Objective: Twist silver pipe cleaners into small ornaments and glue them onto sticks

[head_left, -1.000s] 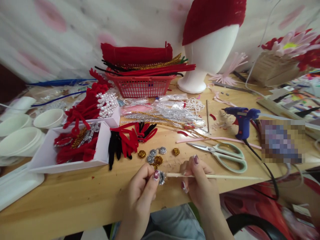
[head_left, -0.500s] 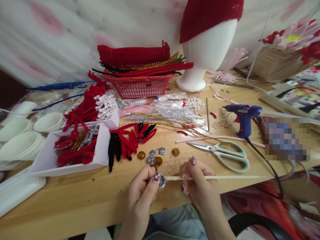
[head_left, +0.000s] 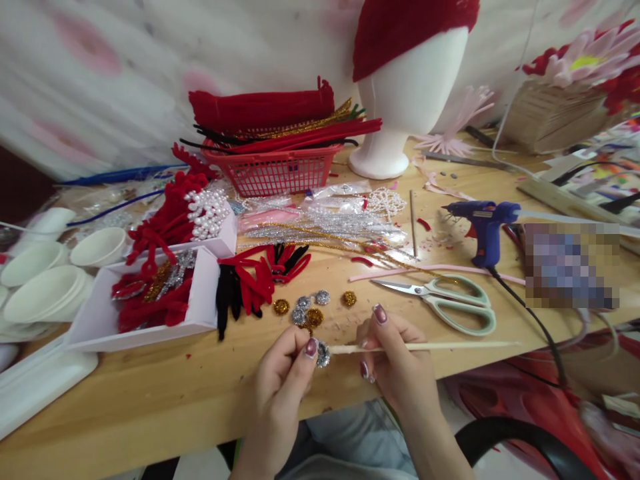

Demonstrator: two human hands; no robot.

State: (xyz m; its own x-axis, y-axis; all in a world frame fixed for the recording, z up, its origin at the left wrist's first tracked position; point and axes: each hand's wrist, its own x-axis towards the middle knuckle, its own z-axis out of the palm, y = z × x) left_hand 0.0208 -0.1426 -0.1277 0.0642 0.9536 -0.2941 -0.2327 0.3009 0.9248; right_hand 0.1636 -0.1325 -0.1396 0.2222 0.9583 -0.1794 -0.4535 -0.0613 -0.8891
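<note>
Between the thumb and fingers of my left hand is a small silver tinsel coil. My right hand pinches a thin pale stick, whose left end meets the coil. Just beyond my hands lie several loose coils, among them a gold one and a silver one. Scissors with pale green handles rest to the right of them, blades pointing left. Red and black fuzzy pieces lie beside the white box.
A blue glue gun with a trailing cord is at right. White boxes of red pieces and pearls stand left, near white bowls. Behind are a red basket and a white foam head wearing a red cap.
The view has shifted slightly. Both hands keep their hold on the coil and the stick, with little visible movement between them.
</note>
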